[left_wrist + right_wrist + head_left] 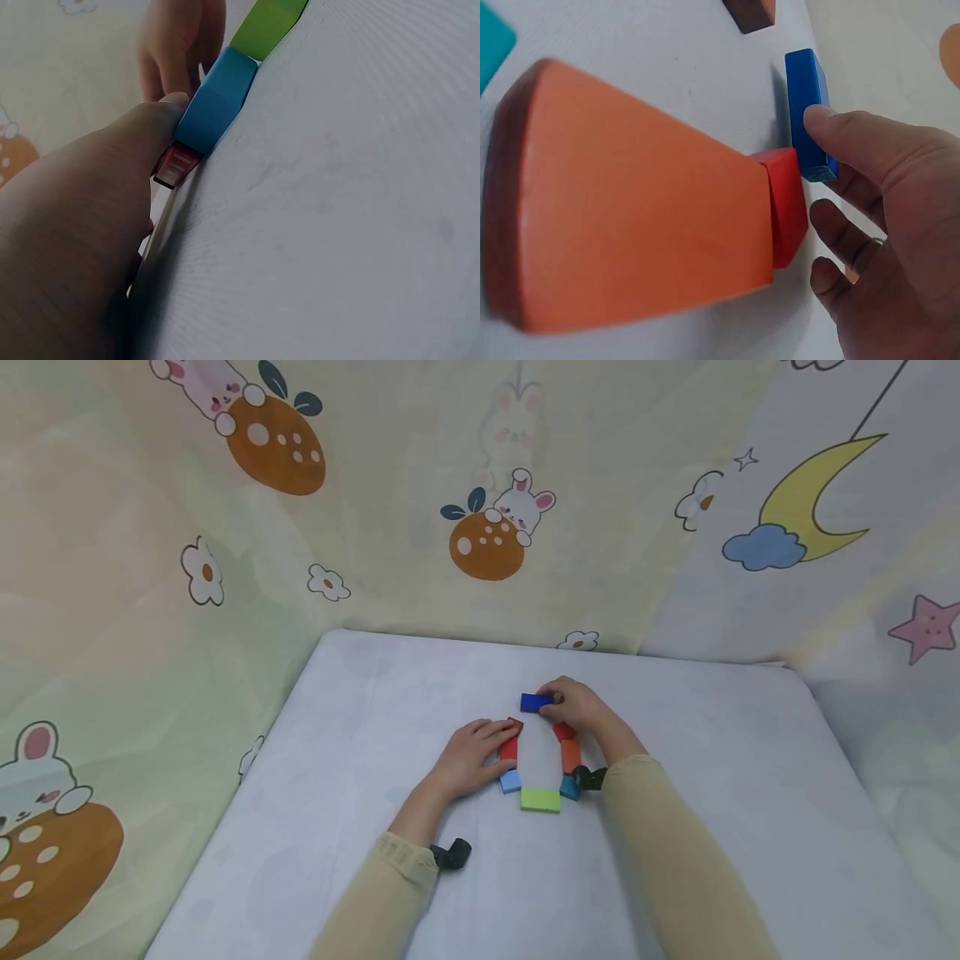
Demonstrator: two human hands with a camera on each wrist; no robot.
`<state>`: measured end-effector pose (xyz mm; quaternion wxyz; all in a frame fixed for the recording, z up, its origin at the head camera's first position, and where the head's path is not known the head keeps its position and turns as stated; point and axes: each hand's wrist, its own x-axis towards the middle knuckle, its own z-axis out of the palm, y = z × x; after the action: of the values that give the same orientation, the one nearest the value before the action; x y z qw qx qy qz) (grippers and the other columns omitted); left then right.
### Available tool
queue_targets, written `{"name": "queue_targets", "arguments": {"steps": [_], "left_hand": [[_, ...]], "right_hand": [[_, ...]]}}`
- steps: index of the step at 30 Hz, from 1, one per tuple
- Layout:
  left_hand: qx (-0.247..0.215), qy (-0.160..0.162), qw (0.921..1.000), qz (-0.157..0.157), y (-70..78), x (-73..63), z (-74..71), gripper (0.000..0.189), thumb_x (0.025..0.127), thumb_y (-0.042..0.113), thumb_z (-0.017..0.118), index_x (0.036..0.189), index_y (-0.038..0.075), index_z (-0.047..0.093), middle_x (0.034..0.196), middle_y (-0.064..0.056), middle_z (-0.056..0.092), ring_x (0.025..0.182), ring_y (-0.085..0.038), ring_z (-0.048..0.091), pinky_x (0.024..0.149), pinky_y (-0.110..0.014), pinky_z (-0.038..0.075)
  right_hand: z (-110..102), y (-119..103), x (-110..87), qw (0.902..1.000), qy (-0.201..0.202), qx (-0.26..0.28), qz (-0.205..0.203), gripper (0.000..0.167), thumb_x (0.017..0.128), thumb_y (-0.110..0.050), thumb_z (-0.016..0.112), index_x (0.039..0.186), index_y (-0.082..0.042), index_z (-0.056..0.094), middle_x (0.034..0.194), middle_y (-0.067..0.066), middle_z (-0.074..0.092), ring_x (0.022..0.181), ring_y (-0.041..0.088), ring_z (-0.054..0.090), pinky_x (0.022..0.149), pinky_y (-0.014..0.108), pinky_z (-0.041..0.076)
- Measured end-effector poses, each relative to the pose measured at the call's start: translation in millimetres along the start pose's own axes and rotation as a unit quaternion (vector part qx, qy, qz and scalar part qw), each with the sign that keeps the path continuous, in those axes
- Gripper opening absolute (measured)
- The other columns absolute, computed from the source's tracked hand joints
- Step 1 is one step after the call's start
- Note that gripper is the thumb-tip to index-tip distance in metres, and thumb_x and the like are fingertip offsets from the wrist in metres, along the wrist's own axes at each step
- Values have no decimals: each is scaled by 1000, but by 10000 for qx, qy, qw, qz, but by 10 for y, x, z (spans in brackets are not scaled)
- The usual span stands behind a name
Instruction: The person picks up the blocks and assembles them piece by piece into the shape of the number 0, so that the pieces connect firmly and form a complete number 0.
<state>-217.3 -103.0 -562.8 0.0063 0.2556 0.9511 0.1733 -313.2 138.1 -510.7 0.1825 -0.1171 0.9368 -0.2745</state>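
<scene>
My right hand (576,704) pinches a dark blue block (534,702) between thumb and fingers at the far end of a ring of coloured blocks. In the right wrist view that blue block (808,112) stands close to a red block (784,206) beside a large-looking orange block (645,210). Across the ring, my left hand (474,754) rests its fairly straight fingers along the left-side red block (509,748) and a darker red one (515,723). Its thumb lies near a light blue block (511,782), shown close up in the left wrist view.
A lime green block (540,801) forms the ring's near end, with a teal block (570,787) at its right. The white table (360,718) meets a printed fabric wall (390,502) behind. Black wrist devices are strapped to both wrists.
</scene>
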Motion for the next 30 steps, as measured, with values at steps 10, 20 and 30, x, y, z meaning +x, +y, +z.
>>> {"name": "queue_targets", "arguments": {"steps": [10,20,30], "left_hand": [[-63,77,9999,36,-56,4,9,63,96,60,50,152,37,35,158,15,34,145,-23,33,118,-49,29],[-141,23,9999,27,-91,-3,24,63,96,62,47,153,40,31,159,16,32,146,-23,33,118,-50,29],[-12,31,10000,4,-92,14,11,63,96,62,48,153,40,31,159,16,32,145,-21,33,118,-48,30]], "right_hand": [[21,-23,-78,9999,-76,127,-67,39,92,-32,69,129,-21,61,128,8,57,109,28,52,93,43,52],[147,27,-89,9998,-8,91,-193,37,91,-31,70,125,-18,64,117,6,60,102,26,53,90,39,50],[153,38,-100,9995,57,143,-259,37,91,-30,70,126,-19,63,120,7,59,104,26,52,92,41,50]]}}
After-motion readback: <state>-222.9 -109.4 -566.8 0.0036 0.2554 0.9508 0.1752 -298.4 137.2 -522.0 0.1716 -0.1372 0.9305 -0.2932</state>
